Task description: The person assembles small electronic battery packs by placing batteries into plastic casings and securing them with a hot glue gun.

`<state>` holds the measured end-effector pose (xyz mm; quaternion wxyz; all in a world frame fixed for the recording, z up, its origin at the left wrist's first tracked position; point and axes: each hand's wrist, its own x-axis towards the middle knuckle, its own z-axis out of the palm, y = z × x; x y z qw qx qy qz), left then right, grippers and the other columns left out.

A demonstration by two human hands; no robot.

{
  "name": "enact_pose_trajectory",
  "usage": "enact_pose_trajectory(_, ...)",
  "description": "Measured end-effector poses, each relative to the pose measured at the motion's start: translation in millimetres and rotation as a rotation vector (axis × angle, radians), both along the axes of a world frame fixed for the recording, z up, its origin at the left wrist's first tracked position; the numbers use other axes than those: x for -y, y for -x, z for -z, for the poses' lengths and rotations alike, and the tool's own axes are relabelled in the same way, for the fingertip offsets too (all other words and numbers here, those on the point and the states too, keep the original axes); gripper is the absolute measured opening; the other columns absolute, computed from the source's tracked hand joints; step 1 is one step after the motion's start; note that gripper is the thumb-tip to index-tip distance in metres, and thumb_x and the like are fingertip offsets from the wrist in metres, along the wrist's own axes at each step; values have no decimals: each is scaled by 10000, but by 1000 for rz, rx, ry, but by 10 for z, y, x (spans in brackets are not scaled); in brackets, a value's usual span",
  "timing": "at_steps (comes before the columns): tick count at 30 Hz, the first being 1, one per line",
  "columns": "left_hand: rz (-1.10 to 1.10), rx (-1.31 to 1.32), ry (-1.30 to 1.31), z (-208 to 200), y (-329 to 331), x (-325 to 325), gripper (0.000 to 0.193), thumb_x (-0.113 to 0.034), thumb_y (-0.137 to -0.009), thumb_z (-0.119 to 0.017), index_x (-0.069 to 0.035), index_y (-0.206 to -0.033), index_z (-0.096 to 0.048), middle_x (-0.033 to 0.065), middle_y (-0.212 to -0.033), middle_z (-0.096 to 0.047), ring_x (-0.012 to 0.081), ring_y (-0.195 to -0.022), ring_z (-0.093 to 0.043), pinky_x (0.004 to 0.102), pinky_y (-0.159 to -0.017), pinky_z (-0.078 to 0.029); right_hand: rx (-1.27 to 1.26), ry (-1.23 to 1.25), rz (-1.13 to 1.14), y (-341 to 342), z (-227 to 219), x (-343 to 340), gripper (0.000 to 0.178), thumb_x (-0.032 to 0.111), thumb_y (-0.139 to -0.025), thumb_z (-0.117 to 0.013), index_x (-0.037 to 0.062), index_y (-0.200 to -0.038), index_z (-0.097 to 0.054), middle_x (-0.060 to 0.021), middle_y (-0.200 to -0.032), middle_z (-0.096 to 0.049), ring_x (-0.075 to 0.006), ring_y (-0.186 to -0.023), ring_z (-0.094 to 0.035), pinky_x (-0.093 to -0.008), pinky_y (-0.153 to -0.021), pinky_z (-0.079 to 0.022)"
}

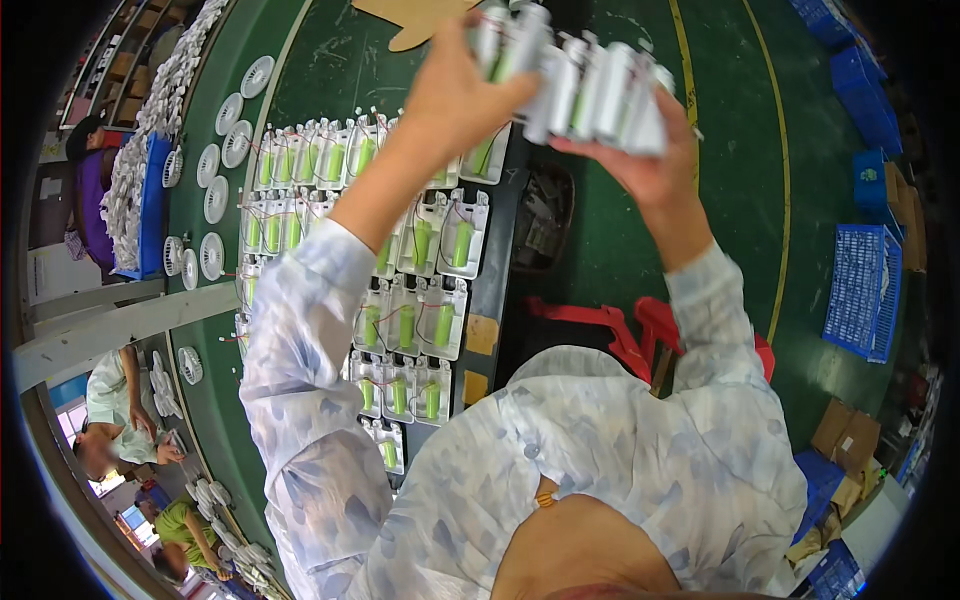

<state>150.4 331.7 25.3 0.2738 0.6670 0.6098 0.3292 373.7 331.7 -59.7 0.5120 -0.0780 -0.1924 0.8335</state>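
Up at the top of the view I carry a row of white plastic housings pressed side by side, with some green showing between them. My left hand is closed round the left end of the row, its fingertips partly hidden. At the right end, my right hand is closed on the housings, fingers beneath and thumb at the side. Motion blurs the row a little. Under my left forearm, white housings with green cylindrical cells and thin red and black wires lie in rows on the bench.
White round fan grilles lie along the bench's far left side. A dark bin and a red plastic chair are beside the bench's right edge. Blue crates stand at far right. Other people work at left, one in purple.
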Motion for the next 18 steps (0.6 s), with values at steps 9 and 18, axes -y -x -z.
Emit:
enact_pose_trajectory(9, 330, -314, 289, 552, -586, 555, 748, -340, -737, -772, 75, -1250, -421, 339, -1153, -564, 456, -1047, -613, 454, -911, -514, -62, 349, -57, -552, 976, 991, 605, 442, -861, -641, 136, -1369, -521, -149, -1377, -552, -427, -1253, -523, -776, -942, -378)
enact_pose_trajectory(18, 284, -153, 206, 134, -381, 702, 480, -266, -814, -735, 24, -1185, -646, 235, -1002, -707, 361, -927, -698, 405, -820, -554, 548, 797, -196, -103, 2982, 876, 502, 528, -937, -558, 180, -1298, -576, -116, -1356, -568, -422, -1282, -479, -788, -1032, -192)
